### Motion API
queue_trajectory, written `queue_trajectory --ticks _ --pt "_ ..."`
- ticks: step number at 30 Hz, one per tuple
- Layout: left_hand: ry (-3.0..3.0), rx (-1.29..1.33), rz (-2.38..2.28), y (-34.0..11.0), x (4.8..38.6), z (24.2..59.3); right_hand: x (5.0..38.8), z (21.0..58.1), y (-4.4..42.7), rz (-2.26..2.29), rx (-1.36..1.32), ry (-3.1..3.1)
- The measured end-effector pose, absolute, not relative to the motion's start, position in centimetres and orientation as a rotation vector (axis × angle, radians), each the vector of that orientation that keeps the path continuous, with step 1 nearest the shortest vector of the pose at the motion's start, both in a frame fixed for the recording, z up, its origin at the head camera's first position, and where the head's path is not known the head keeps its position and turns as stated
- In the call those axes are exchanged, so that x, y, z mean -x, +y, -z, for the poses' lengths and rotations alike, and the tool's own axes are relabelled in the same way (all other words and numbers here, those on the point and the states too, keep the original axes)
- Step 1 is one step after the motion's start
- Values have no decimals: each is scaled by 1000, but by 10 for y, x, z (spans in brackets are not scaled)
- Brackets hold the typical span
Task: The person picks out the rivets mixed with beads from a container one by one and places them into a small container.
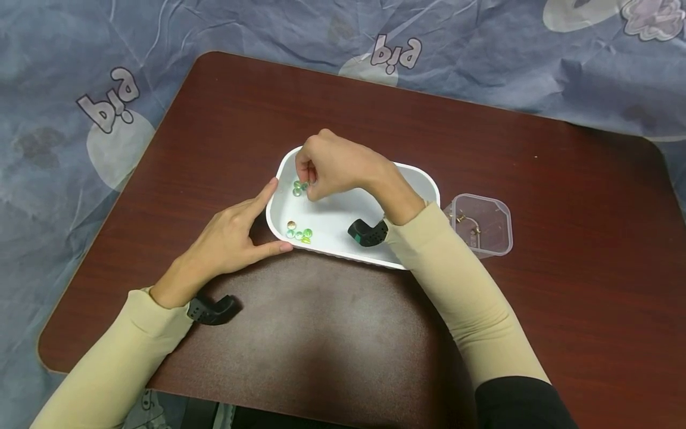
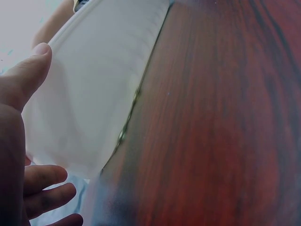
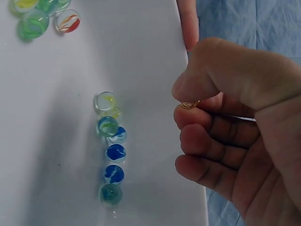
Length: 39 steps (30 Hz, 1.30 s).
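Observation:
A white tray [image 1: 343, 223] lies on the table with glass marbles in it. My left hand [image 1: 230, 232] is spread at the tray's left end, thumb at the near rim and forefinger at the end rim; the left wrist view shows its thumb [image 2: 40, 61] against the outer wall. My right hand [image 1: 337, 167] is over the left part of the tray. Between thumb and forefinger it pinches a small gold-coloured metal piece [image 3: 189, 104], mostly hidden. Beside it, several marbles [image 3: 114, 153] lie in a rough row, blue, green and yellow. Another marble cluster [image 1: 299, 233] sits in the near left corner.
A clear plastic box [image 1: 498, 223] stands just right of the tray, partly behind the right forearm, with small brass-coloured pieces [image 1: 476, 226] inside. The brown table [image 1: 579, 268] extends on all sides, with a patterned blue cloth [image 1: 257, 30] beyond its edges.

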State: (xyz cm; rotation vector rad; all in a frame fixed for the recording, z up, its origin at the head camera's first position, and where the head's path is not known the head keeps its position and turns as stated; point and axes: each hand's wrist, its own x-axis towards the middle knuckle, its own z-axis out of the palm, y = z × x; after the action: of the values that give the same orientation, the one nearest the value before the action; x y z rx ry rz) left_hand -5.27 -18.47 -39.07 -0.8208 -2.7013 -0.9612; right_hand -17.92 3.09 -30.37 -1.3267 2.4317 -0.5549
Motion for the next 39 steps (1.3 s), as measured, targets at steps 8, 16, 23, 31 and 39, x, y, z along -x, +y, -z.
queue_trajectory --ticks 8,16,23,31,39 --pt "-2698 816 954 -185 53 392 178 294 37 596 1343 2465" --pt "-2710 814 951 -185 53 391 173 283 46 638 1312 2499" --pt "-2713 807 944 -185 53 391 167 275 53 627 1328 2524" --pt "-2706 812 949 -184 53 391 162 265 62 641 1325 2547" --pt "-2690 808 940 -184 54 392 155 256 72 672 1328 2580"
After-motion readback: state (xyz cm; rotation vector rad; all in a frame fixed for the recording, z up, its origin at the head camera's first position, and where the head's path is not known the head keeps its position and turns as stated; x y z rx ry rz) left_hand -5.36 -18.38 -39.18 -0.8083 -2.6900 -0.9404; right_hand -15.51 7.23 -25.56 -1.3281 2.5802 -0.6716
